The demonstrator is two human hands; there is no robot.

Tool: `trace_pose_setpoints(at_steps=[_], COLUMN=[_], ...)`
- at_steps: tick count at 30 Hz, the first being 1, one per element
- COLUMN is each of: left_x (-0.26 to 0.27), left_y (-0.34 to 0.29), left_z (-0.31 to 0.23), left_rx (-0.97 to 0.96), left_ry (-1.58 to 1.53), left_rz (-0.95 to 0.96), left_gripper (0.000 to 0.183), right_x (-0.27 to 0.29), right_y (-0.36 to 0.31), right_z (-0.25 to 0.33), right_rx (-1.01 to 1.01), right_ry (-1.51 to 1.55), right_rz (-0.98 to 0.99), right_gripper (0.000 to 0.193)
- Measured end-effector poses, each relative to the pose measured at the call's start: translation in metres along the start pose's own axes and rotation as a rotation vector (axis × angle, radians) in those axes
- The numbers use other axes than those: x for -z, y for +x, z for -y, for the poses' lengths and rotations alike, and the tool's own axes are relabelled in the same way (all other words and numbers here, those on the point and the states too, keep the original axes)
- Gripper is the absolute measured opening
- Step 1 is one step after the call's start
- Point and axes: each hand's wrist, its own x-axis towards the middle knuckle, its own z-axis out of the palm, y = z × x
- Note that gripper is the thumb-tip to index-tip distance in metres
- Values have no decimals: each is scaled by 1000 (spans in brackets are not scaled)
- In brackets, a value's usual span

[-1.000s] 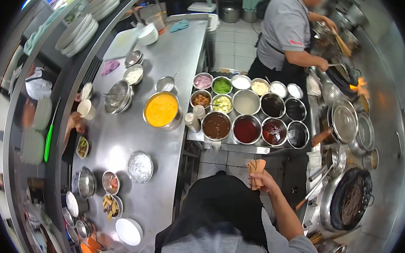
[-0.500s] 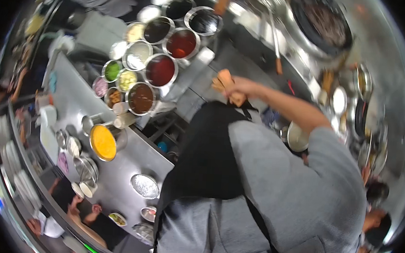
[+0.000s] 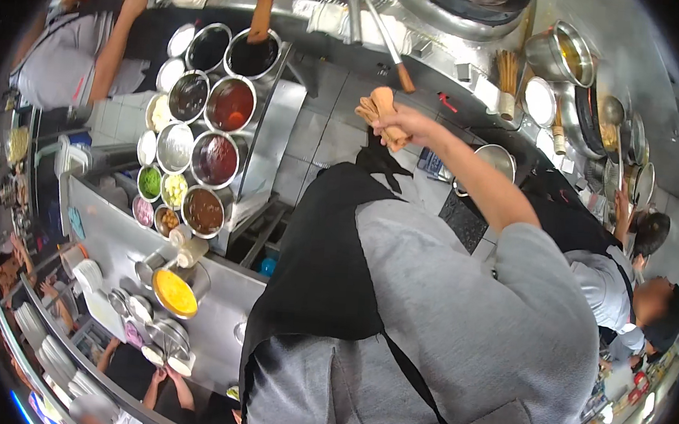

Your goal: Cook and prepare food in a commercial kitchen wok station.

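My right arm stretches forward over the aisle, and my right hand (image 3: 413, 128) is closed around a folded tan cloth (image 3: 381, 107). The bundle stands out above my fingers, its layers bunched together. Grey tiled floor (image 3: 338, 117) lies beneath it. My black apron (image 3: 321, 250) and grey sleeve fill the middle of the view. Nearest beyond the cloth is a ladle with a wooden handle end (image 3: 404, 76), resting at the stove's edge. My left hand is out of sight.
Left, a stand holds several steel pots of sauces, including a red sauce (image 3: 215, 160) and chopped greens (image 3: 149, 182). A yellow liquid pot (image 3: 175, 293) sits on the steel counter (image 3: 224, 283). A large wok (image 3: 464, 0) is ahead. Co-workers stand at upper left (image 3: 67, 59) and right (image 3: 595, 269).
The view has swung, so the sauce pots sit further left and the stove shows more fully. A co-worker at right has come into view. My right hand still grips the cloth.
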Motion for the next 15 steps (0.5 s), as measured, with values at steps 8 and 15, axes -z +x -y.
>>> trace_pose_setpoints(at_steps=[8,15], left_x=[53,56], left_y=[18,26], left_z=[-64,-135], left_rx=[-90,-285], left_ry=[99,136], left_rz=[8,166], left_gripper=[66,67], right_x=[49,37], right_y=[-4,-6], right_z=[-24,34], right_rx=[17,-60], right_ry=[158,-15], right_rz=[-80,183], right_gripper=[42,55])
